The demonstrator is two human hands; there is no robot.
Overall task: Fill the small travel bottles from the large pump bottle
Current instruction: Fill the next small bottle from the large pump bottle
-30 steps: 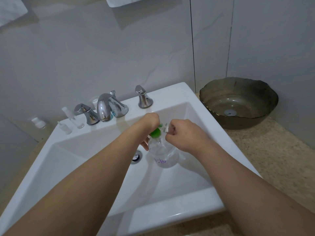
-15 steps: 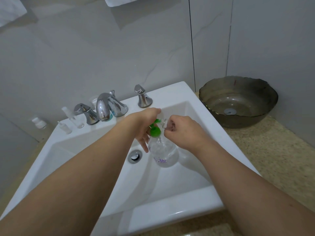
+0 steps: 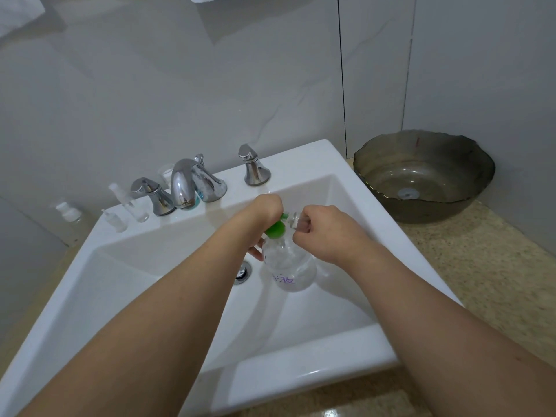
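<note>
Hands: both bare forearms reach forward over a white rectangular ceramic sink and meet above its basin.
Left hand: the left hand curls over the green pump head of a large clear plastic pump bottle, fingers wrapped around the top.
Right hand: the right hand is closed in a pinch around a small clear travel bottle, held right beside the green pump head.
Pump bottle: upright inside the basin, just right of the chrome drain, with purple handwriting on its rounded body; it looks partly filled with clear liquid.
Travel bottle: mostly hidden by the fingers, so its fill level cannot be told.
Sink deck: a chrome faucet with two chrome handles stands at the back edge; two small clear bottles stand left of the handles.
Counter left: a small clear bottle with a white cap stands by the wall.
Counter right: a dark smoked-glass bowl with a wavy rim sits on the speckled beige counter, well apart from the hands.
</note>
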